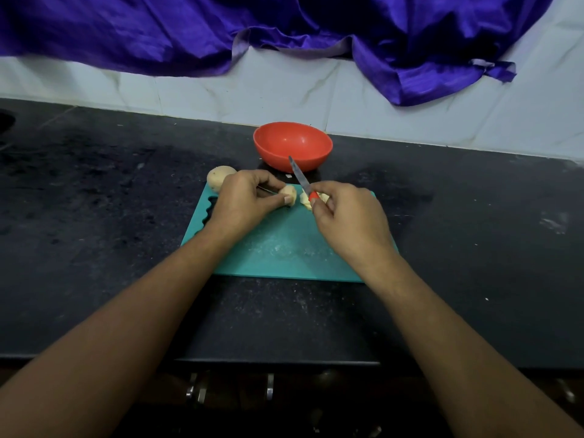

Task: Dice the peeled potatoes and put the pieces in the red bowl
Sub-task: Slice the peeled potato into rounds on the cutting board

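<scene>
On the teal cutting board (284, 248) my left hand (243, 203) pinches a piece of peeled potato (290, 195) between thumb and fingers. My right hand (347, 216) grips a small knife (300, 177) by its red handle, the blade pointing up and away toward the red bowl (293, 145). Cut potato pieces (311, 200) lie under the right hand's fingers, partly hidden. A whole potato (219, 177) sits at the board's far left corner. The bowl stands behind the board and looks empty.
The black counter (110, 216) stretches left and right of the board. A white tiled wall (284, 93) rises behind the bowl, with purple cloth (284, 23) hanging over it. Cabinet handles (269, 387) show below the counter's front edge.
</scene>
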